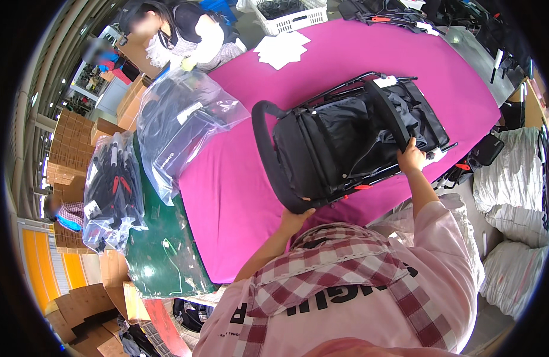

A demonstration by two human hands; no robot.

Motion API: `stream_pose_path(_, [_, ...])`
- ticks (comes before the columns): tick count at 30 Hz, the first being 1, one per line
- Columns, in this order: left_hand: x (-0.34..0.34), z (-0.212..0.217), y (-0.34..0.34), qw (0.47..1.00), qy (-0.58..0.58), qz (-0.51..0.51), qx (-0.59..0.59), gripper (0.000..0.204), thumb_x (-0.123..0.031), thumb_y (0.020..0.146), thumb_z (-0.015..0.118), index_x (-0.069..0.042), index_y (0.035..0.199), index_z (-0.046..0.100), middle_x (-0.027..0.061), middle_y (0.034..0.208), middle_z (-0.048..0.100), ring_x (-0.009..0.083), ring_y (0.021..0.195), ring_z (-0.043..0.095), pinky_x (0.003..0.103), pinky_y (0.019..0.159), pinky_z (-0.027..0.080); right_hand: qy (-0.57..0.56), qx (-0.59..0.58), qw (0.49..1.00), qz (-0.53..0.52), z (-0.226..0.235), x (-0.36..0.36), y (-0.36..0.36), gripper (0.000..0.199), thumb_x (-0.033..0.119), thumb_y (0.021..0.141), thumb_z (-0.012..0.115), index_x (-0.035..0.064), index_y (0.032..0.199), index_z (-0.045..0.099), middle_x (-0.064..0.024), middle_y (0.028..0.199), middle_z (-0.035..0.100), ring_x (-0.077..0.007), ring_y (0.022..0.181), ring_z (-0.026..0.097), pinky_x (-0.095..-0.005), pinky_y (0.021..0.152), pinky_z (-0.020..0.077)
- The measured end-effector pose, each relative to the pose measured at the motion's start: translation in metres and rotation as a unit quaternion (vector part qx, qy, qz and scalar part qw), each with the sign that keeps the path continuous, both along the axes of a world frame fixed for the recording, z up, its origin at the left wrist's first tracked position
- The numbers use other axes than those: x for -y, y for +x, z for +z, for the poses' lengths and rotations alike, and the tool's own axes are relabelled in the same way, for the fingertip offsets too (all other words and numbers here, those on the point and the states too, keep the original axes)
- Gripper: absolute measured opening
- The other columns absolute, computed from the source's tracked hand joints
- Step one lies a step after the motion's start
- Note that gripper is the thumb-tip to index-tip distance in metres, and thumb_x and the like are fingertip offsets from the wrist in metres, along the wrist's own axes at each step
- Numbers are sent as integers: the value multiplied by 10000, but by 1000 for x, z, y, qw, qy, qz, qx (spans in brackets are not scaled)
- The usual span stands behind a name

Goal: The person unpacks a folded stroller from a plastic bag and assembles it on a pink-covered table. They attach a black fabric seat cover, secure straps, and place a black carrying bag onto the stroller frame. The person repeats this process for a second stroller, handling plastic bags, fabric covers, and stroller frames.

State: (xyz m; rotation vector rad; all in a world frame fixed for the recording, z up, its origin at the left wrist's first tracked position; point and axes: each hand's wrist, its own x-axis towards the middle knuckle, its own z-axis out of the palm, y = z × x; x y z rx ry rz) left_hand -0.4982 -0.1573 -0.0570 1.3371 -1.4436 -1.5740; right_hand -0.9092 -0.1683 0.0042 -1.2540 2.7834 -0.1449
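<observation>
A folded black stroller [331, 140] lies flat on the pink cloth, its fabric seat and frame spread out before me. Its padded curved handle [265, 149] points to the left. My left hand [296, 220] is closed around the near end of that handle, with the fingertips mostly hidden beneath it. Toward the stroller's right end, my right hand [412, 157] grips the near end of a black padded bar [386, 110] that arches across the seat. Small red parts [362, 187] show along the near frame edge.
Pink cloth [227, 238] covers the table. Bagged strollers [179, 125] rest on its left side, beside a green surface [161, 250]. White sheets [281, 50] and a white crate [292, 18] are at the far side. Another person [191, 35] works there. White sacks [509, 178] stand right.
</observation>
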Motion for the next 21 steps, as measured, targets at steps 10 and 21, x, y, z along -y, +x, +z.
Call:
stream_pose_path(10, [-9,5,-5,997,-77,17,17,306,-45,715,809,-36,974,647,23,870,649,108,791,607,264,721,503,5,-13,1000,8,-9,-4,-8,552,356,826,619,26,1181,355,-207,835,686,-358,825,675,-462,869,428])
stream_pose_path(21, [4,0,-1,996,-16,84,36,335,-133,728,803,-60,1020,656,36,926,693,128,832,633,284,768,498,2,-3,1000,14,-8,5,-2,535,367,830,590,7,1153,362,-213,817,683,-360,810,676,-472,864,435])
